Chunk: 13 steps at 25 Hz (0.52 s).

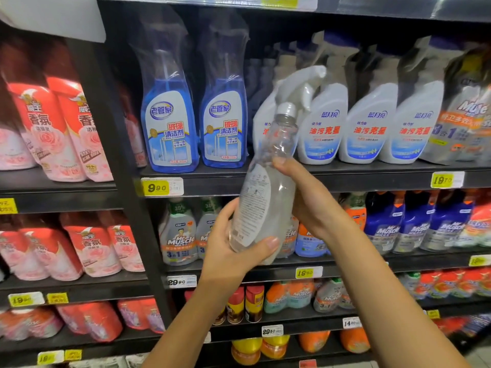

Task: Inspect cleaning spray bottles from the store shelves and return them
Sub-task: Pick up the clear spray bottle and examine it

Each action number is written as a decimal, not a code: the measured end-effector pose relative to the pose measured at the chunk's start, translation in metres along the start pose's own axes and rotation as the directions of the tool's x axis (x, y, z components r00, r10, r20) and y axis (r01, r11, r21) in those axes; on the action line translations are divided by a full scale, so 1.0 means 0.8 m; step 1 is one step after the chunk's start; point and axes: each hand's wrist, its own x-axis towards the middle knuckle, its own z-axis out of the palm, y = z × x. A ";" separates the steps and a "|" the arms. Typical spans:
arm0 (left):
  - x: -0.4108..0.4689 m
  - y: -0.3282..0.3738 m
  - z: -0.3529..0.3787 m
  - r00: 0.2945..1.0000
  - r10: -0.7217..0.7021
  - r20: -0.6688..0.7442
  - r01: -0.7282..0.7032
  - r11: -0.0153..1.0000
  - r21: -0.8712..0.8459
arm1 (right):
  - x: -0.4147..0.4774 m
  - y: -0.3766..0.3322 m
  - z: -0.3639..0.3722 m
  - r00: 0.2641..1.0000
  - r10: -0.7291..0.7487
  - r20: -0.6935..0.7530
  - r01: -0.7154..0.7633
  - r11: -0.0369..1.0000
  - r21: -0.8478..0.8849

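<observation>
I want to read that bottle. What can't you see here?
Head view:
clear bottle: back print too small and blurred; front faces away.
Its base: covered by the left hand.
white bottle behind it: label partly hidden by the clear bottle.
top price tag: cut off by the edge.

Shop, cleaning-goods aisle. Black tiered shelves (pixel 345 181) packed with identical product rows: blue glass-cleaner bottles (pixel 170 128) at 11 o'clock, white spray bottles (pixel 369 126) at 1 o'clock, red-pink packs (pixel 66 134) at 9 o'clock. Yellow price tags (pixel 156 187) clipped along shelf edges.
</observation>
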 end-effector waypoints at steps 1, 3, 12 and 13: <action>-0.001 -0.002 0.002 0.997 0.021 -0.076 -0.018 0.999 0.029 | -0.003 -0.003 -0.004 0.999 0.009 0.034 -0.004 0.990 -0.138; -0.002 -0.003 0.003 0.981 0.077 -0.177 -0.058 0.992 0.109 | -0.008 -0.002 -0.005 0.997 -0.033 0.070 0.050 0.966 -0.252; 0.018 0.022 -0.030 0.996 0.030 0.086 -0.041 0.990 0.132 | -0.011 0.028 0.003 0.981 -0.193 0.011 0.191 0.977 0.096; 0.020 0.021 -0.031 0.994 0.036 0.100 -0.050 0.990 0.135 | -0.010 0.031 0.005 0.983 -0.183 0.025 0.179 0.977 0.114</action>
